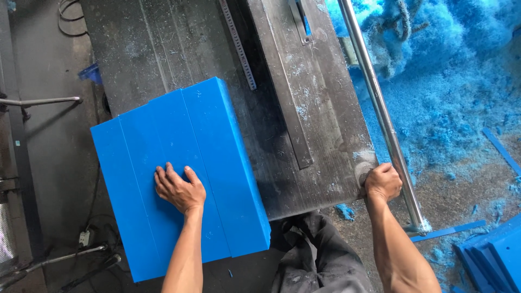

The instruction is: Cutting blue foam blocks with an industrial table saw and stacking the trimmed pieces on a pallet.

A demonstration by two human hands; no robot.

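Observation:
Several thick blue plastic slabs lie side by side on a dark metal saw table, hanging over its near left edge. My left hand rests flat on top of the middle slabs, fingers spread. My right hand grips the near right corner of the table, beside a shiny steel rail that runs along the table's right side.
A slot with a saw blade sits at the table's far end, and a metal ruler strip lies on the top. Blue shavings cover the floor at right. More blue pieces lie at the lower right. Cables run along the floor at left.

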